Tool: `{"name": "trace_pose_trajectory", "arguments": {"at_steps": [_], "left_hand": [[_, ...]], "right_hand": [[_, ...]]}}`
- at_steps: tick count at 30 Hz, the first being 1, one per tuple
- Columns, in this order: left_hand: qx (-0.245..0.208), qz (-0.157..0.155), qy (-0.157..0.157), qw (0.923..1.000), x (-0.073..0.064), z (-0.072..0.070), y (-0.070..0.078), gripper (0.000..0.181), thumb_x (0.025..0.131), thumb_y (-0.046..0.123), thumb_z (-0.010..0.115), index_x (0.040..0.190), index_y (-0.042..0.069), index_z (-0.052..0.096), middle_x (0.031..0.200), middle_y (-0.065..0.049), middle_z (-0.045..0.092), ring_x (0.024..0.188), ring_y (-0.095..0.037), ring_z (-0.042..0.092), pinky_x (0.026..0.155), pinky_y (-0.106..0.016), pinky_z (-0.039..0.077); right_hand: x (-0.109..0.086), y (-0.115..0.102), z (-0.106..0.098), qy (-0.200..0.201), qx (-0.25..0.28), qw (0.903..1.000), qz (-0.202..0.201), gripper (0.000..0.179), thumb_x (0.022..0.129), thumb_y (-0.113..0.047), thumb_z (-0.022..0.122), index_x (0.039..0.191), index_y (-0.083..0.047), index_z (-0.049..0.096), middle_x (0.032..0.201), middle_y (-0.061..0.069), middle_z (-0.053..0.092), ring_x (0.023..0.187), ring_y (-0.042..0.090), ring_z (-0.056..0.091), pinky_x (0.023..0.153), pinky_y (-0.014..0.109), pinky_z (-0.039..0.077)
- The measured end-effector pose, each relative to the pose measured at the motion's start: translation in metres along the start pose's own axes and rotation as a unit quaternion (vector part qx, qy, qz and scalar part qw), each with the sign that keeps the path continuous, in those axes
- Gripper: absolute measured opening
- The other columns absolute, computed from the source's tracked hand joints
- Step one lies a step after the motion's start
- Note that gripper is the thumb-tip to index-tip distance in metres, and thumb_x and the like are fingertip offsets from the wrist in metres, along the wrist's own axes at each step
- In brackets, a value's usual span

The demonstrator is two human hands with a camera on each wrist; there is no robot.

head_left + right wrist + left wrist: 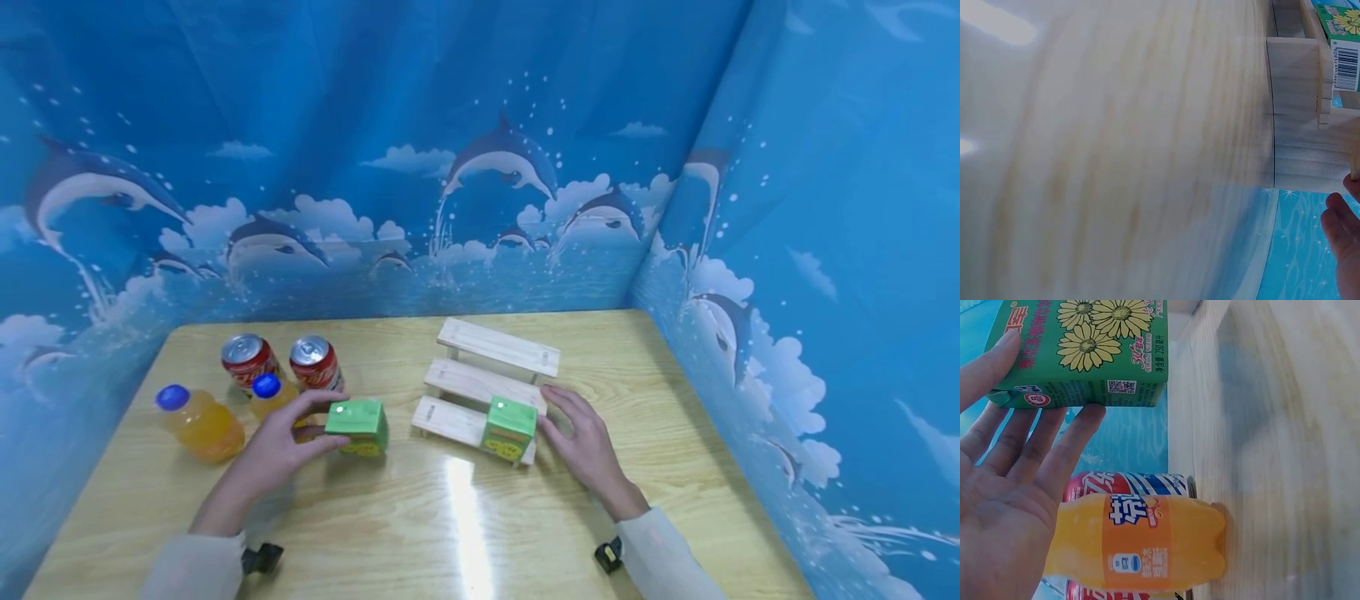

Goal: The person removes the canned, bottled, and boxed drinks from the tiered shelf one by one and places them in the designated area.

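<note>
A green drink carton with yellow flowers [1094,344] is in my left hand [279,450], thumb on one side and fingers on the other. In the left wrist view its base is close over the tabletop. A second green carton [510,428] stands on the lowest step of a three-step wooden rack [480,385], at the right end. Beside that carton, my right hand [585,442] has its fingertips at the right end of the middle step. The right wrist view catches only some of its fingers [1338,228] by the rack's side.
Left of the held carton stand two orange drink bottles with blue caps, one nearer [206,427] and one partly behind my left hand [270,396]. Two red cans [249,360] stand behind them. A dolphin-print curtain [375,167] borders the wooden table [360,533].
</note>
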State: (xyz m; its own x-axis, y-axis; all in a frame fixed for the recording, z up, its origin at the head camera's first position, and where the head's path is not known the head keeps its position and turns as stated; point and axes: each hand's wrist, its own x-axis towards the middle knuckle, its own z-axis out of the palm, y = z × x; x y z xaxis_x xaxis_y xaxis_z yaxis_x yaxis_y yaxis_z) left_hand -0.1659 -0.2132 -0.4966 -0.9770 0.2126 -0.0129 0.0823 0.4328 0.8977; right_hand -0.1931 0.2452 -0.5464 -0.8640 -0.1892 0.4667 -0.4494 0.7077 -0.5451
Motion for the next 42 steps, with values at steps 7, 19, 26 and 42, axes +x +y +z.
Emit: {"name": "trace_pose_trajectory", "arguments": {"at_steps": [7,19,26,42], "left_hand": [[0.028,-0.017,0.018,0.9993,-0.014,0.0,-0.004,0.064,0.096,0.032,0.086,0.151,0.012,0.058,0.149,-0.018,0.064,0.133,-0.039,0.064,0.106,-0.041,0.062],[0.058,-0.038,0.035,0.9969,-0.031,-0.009,-0.008,0.065,0.097,0.042,0.083,0.153,0.02,0.057,0.153,-0.016,0.061,0.138,-0.041,0.061,0.102,-0.025,0.06],[0.059,-0.05,0.046,0.996,-0.042,-0.018,-0.016,0.066,0.096,0.038,0.084,0.152,0.014,0.058,0.152,-0.019,0.062,0.134,-0.041,0.064,0.093,-0.012,0.057],[0.068,-0.106,0.072,0.9894,-0.075,-0.049,-0.036,0.077,0.099,0.037,0.082,0.16,0.007,0.047,0.16,-0.029,0.05,0.133,-0.037,0.066,0.085,-0.012,0.058]], "right_hand": [[0.0,0.001,0.001,0.001,-0.003,1.0,0.0,0.05,0.096,-0.016,0.084,0.142,-0.004,0.069,0.145,0.015,0.07,0.134,0.037,0.068,0.117,0.057,0.052],[-0.001,0.001,0.001,0.003,-0.005,1.0,-0.007,0.049,0.095,-0.016,0.085,0.141,-0.004,0.07,0.143,0.015,0.071,0.132,0.037,0.069,0.116,0.055,0.054],[0.0,0.0,0.0,0.002,-0.006,1.0,-0.003,0.049,0.095,-0.016,0.085,0.141,-0.004,0.07,0.143,0.015,0.071,0.133,0.037,0.068,0.116,0.056,0.053],[0.0,0.0,0.0,-0.003,-0.007,1.0,0.003,0.049,0.096,-0.018,0.084,0.142,-0.005,0.07,0.144,0.014,0.071,0.134,0.037,0.068,0.117,0.056,0.053]]}}
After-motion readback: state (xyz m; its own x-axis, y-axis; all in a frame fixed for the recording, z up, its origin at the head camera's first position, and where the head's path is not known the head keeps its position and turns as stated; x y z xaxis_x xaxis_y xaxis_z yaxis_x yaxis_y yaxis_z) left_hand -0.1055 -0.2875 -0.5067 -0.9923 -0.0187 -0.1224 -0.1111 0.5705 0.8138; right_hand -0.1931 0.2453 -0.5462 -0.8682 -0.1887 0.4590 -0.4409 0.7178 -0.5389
